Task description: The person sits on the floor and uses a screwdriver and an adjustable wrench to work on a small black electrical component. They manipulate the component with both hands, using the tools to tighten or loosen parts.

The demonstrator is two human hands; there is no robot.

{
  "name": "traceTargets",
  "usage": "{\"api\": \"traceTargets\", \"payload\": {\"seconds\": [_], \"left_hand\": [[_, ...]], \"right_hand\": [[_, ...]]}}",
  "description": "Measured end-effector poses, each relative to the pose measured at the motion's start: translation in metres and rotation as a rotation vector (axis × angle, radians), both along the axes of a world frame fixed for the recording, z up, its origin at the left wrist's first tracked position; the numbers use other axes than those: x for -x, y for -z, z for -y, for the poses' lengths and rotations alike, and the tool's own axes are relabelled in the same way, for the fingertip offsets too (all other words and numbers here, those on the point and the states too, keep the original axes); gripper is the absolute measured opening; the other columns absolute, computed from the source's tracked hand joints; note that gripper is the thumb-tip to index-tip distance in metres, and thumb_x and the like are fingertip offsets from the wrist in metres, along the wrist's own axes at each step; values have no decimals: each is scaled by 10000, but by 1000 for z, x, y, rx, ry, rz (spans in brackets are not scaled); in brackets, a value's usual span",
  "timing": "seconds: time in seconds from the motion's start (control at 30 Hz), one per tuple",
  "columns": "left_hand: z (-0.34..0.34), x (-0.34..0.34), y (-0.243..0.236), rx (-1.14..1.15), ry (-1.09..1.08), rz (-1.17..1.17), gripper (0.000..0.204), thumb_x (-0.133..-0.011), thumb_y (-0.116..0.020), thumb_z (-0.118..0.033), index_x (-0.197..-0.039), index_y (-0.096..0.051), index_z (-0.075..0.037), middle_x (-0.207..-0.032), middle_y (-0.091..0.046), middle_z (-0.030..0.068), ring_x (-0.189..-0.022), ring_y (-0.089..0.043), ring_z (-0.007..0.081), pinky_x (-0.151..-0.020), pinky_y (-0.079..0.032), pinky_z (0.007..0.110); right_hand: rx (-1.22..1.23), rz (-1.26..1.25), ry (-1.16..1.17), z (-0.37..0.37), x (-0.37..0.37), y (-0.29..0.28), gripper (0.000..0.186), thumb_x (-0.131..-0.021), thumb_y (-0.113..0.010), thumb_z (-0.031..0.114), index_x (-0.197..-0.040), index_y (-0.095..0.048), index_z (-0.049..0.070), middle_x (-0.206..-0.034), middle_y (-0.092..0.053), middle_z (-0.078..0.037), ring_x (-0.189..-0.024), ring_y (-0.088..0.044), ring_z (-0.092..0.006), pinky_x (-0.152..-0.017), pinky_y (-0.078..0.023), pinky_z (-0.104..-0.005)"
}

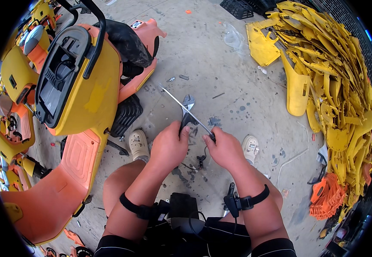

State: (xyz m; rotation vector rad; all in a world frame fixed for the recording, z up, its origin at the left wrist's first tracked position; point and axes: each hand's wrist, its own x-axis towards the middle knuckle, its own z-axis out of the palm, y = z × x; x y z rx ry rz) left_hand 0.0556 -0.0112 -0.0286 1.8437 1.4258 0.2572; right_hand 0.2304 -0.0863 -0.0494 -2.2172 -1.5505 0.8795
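Wrench (188,102) in the left hand (169,143), screwdriver (174,98) in the right hand (223,147)

The left hand is closed around the dark handle of the wrench, whose silvery head points away from the person. The right hand grips the screwdriver by its black handle, and the long metal shaft slants up to the left, crossing in front of the wrench; whether the two tools touch is hard to tell. Both are held above the stained grey floor (211,68), between the person's pale shoes (139,144). A dark strap (139,210) circles each forearm. To the left stands a yellow and orange scooter (104,81), with more yellow and orange bodies behind it. On the right rises a heap of yellow panels (344,81), a stack of orange pieces (326,197) at its near end. Beyond the tools, a clear plastic bag (234,37) lies near the heap
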Motion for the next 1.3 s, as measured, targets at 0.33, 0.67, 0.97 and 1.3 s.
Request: {"api": "traceTargets", "payload": {"seconds": [0.33,0.67,0.97,1.3], "left_hand": [[-2,-1,0,12,-29,34,342,-1055,-568,-315,-937,-562,6,-873,-679,264,-864,-655,508,-755,-494,590],[0,-1,0,15,-7,23,339,-1054,-569,-315,-941,-565,5,-860,-672,265,-866,-654,508,-754,-493,586],[0,-1,-2,33,-34,-17,338,-1053,-565,-321,-962,-574,5,-898,-681,262,-881,-658,504,-770,-500,583],[2,-2,4,42,-7,14,334,-1050,-576,-314,-955,-580,6,-902,-685,257,-875,-661,501,-768,-499,584]], "right_hand": [[-22,-5,-77,1,1,-3,324,-1010,-631,351,-960,-593,33,-835,-707,-197,-818,-688,-439,-719,-531,-528],[27,5,28,-1,-3,-2,327,-1017,-627,353,-965,-596,32,-836,-707,-202,-817,-693,-436,-716,-532,-532],[4,3,125,-1,4,-7,327,-1006,-642,358,-963,-594,38,-826,-708,-202,-806,-694,-438,-705,-537,-530],[-45,35,-7,6,6,4,322,-1010,-638,348,-974,-586,32,-837,-713,-196,-811,-695,-439,-713,-539,-529]]}}
